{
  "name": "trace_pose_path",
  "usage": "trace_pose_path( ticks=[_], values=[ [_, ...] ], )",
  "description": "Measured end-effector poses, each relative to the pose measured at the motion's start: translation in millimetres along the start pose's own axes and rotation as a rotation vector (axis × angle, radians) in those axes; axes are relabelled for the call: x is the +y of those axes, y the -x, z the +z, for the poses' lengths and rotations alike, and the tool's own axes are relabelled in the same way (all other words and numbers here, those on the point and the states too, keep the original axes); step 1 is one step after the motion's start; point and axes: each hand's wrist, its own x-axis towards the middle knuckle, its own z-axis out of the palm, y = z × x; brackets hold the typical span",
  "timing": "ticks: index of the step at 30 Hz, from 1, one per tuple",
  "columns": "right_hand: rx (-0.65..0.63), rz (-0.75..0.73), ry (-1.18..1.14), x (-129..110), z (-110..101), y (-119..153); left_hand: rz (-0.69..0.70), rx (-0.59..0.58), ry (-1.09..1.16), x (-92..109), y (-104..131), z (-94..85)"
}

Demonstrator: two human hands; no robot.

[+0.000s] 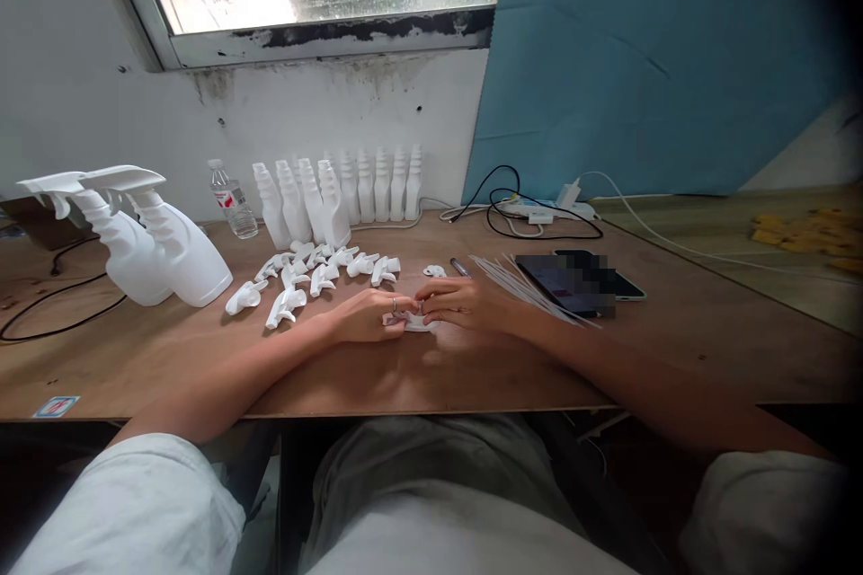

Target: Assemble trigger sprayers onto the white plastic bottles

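Observation:
Near the middle of the wooden table [324,377], both hands meet at a small white plastic part [419,323]. My left hand [374,314], with a ring on one finger, is closed on the part's left side. From the right, my right hand [455,304] pinches the same part with its fingertips. The fingers partly hide its shape. Several white spray heads [324,277] lie in a loose group to the left, beyond my left hand. Just beyond my right hand are small white pieces [434,270] and a pen [460,267].
Two large spray bottles [182,252] stand at the left, near a water bottle [233,202]. Several white bottles [337,198] line the wall. Thin white tubes [519,283], dark phones [566,283] and a power strip [573,209] with cables lie right.

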Motion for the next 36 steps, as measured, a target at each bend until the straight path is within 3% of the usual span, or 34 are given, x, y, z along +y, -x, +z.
trace_pose_path(
  ticks=[12,16,22,26,28,30,33,36],
  values=[
    [-0.012,-0.159,0.291,10.9,2.9,8.1,0.066,0.021,-0.013,1.7,3.3,0.7],
    [0.006,-0.164,0.207,9.6,3.8,6.8,0.065,0.039,0.023,-0.3,2.5,2.9],
    [0.042,0.022,-0.052,8.6,-2.5,5.5,-0.034,0.068,0.068,-0.7,3.5,5.6],
    [0.159,0.387,0.027,19.4,-30.3,6.8,-0.081,0.063,0.018,0.7,5.6,6.2],
    [0.065,0.600,0.193,32.8,-51.3,14.0,-0.107,0.048,-0.010,2.8,6.3,5.5],
    [-0.161,0.800,0.280,48.5,-72.1,26.2,-0.139,0.025,-0.037,5.9,6.7,4.5],
    [-0.515,1.041,0.196,66.0,-94.1,45.6,-0.210,0.017,-0.036,11.1,6.3,3.6],
    [-0.651,1.177,0.108,67.9,-100.7,54.9,-0.259,0.032,0.017,15.4,5.1,3.8]
  ],
)
